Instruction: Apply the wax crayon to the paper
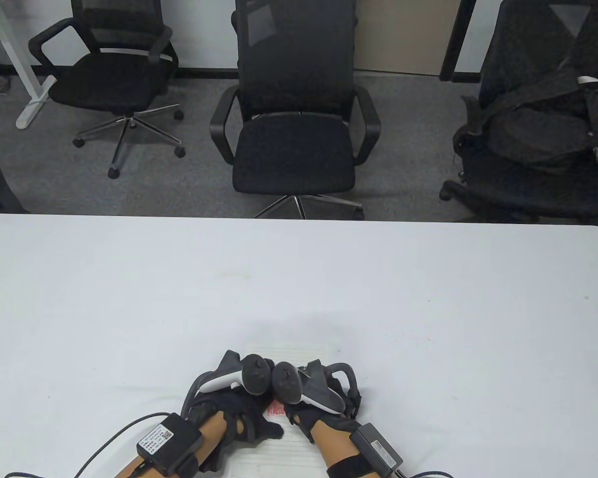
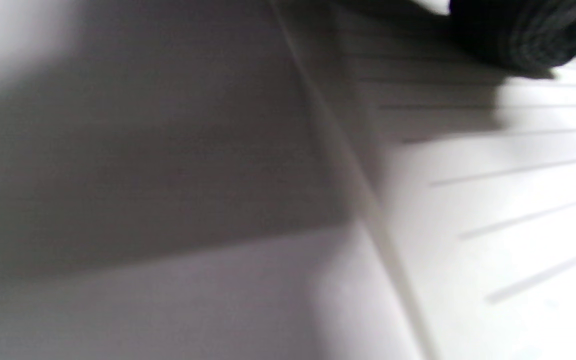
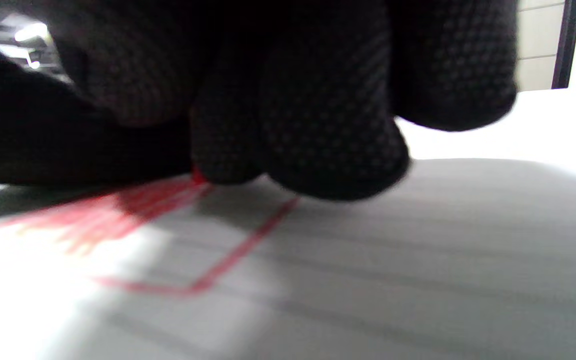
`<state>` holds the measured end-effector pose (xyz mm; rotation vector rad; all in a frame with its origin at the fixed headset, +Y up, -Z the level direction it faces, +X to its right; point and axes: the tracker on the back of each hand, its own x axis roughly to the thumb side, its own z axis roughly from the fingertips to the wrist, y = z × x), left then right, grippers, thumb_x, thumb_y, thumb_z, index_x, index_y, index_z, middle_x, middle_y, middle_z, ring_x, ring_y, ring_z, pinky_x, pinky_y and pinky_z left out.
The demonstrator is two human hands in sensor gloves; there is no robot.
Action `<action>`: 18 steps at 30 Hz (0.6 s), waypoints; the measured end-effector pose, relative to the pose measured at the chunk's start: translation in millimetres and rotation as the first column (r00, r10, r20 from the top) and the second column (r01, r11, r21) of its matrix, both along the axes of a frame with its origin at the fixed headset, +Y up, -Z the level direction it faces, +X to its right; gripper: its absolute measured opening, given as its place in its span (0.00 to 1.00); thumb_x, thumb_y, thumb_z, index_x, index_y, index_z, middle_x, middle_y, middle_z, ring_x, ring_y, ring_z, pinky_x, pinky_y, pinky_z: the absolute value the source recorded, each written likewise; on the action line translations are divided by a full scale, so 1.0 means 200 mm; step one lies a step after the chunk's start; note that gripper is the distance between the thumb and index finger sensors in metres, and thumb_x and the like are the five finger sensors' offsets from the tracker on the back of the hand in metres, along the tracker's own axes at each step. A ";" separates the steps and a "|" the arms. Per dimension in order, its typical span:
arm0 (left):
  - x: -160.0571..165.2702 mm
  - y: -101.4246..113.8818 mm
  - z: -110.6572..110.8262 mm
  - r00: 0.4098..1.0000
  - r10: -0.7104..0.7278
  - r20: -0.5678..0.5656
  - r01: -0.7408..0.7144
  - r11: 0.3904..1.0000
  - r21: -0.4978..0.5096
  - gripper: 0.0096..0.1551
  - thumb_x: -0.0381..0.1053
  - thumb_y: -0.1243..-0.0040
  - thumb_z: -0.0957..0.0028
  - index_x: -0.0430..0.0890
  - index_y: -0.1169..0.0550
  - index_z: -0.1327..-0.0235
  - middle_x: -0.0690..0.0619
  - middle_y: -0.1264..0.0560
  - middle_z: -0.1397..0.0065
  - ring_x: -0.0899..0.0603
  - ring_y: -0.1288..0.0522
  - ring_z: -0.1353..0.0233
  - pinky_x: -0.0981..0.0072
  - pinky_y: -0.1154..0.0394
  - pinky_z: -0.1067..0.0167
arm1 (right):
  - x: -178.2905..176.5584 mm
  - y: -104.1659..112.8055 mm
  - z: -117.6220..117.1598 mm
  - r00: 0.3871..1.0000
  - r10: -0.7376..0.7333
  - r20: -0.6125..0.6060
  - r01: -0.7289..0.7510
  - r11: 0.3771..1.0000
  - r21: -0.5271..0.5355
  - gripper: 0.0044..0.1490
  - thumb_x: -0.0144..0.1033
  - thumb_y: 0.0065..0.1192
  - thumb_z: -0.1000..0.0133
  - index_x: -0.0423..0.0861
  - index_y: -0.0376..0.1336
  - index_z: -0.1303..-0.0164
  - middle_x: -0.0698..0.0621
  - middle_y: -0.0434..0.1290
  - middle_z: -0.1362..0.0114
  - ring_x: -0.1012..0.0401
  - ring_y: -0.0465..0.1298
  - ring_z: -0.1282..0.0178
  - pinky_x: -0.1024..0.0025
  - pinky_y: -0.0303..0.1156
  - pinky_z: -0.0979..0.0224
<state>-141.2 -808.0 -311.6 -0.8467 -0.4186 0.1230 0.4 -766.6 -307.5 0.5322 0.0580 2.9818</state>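
Observation:
A sheet of lined white paper [image 1: 284, 450] lies at the table's near edge, mostly under both hands. It shows in the left wrist view [image 2: 518, 200] and the right wrist view [image 3: 418, 280]. Red crayon marks [image 1: 276, 411] sit between the hands; in the right wrist view they are a scribbled patch [image 3: 113, 210] and an outline [image 3: 238, 255]. My right hand [image 1: 309, 413] grips a red crayon, of which only the tip [image 3: 197, 176] shows, touching the paper. My left hand [image 1: 246, 418] rests on the paper beside the marks; one gloved fingertip [image 2: 523, 30] shows there.
The white table [image 1: 299, 298] stretches wide beyond the hands. Three black office chairs [image 1: 294, 124] stand behind its far edge. Cables and sensor boxes [image 1: 169, 440] trail from both forearms to the near edge.

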 end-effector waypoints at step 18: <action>0.00 0.00 0.00 1.000 -0.001 0.001 0.001 1.000 -0.001 0.65 0.82 0.42 0.60 0.71 0.70 0.29 0.68 0.79 0.25 0.50 0.81 0.21 0.37 0.76 0.29 | 0.02 0.01 -0.02 1.000 -0.012 -0.008 0.011 0.989 -0.149 0.24 0.46 0.69 0.54 0.50 0.72 0.50 0.48 0.83 0.55 0.58 0.84 0.64 0.54 0.81 0.49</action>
